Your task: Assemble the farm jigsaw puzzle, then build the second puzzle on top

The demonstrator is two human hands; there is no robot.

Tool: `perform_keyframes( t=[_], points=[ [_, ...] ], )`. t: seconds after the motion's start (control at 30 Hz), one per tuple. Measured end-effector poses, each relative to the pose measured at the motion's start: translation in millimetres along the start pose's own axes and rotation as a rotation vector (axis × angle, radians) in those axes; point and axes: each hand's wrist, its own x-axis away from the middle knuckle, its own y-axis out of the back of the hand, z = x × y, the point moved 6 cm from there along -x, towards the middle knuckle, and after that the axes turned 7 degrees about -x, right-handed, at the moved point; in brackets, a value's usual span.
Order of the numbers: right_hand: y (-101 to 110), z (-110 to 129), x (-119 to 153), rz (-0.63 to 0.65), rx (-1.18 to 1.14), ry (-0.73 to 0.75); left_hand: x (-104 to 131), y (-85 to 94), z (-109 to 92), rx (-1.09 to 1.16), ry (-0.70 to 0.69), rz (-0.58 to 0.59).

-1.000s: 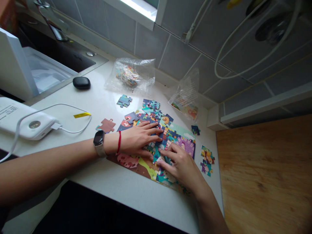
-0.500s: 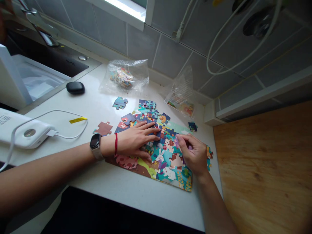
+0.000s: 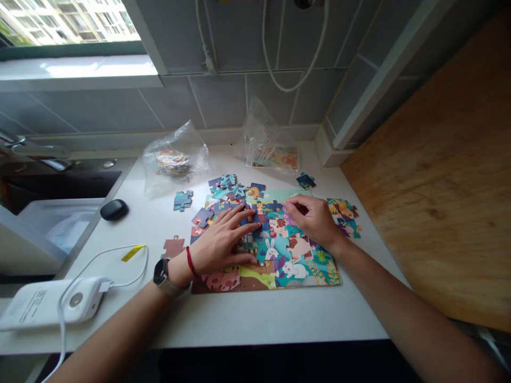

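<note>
A colourful jigsaw puzzle (image 3: pixel 291 247) with animal pictures, among them white rabbits, lies partly joined on the white counter. My left hand (image 3: pixel 225 236) rests on its left part, palm down with the fingers spread, and covers several pieces. Over the upper right part my right hand (image 3: pixel 315 218) is closed in a pinch, its fingertips at a purple puzzle piece (image 3: pixel 288 217); the fingers hide most of that piece. Loose pieces lie around: a blue one (image 3: pixel 183 200), a brown one (image 3: pixel 173 247), a dark one (image 3: pixel 305 181) and a small joined group (image 3: pixel 344 213) to the right.
Two clear plastic bags stand at the back, one with puzzle pieces (image 3: pixel 173 161), the other over a picture card (image 3: pixel 275 158). On the left are a black mouse-shaped object (image 3: pixel 114 209), a white power bank (image 3: pixel 56 301) with a cable, and a sink (image 3: pixel 59 183). A wooden panel (image 3: pixel 439 213) borders the right.
The camera view has turned and levelled, so more of the window shows. My left hand stays spread on the puzzle. My right hand remains pinched over its upper right part.
</note>
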Motion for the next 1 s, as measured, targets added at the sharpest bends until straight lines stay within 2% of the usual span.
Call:
perform_keyframes(
  t=[0.3, 0.5, 0.67, 0.8, 1.0],
  points=[
    [-1, -4, 2, -0.005, -0.023, -0.018, -3, 7.9, -9, 0.037, -0.065, -0.064],
    [3, -14, 2, -0.072, -0.094, -0.064, -2, -0.8, -23, 0.026, -0.113, -0.014],
    [6, -26, 1, -0.118, -0.124, -0.135, -1, -8.5, -22, -0.009, -0.033, 0.023],
    [3, -29, -1, -0.074, -0.144, -0.159, 0, -11.5, -17, -0.035, 0.032, 0.061],
    [1, -30, -3, -0.016, -0.136, -0.124, 0, -9.7, -13, -0.044, 0.04, 0.078]
  ],
)
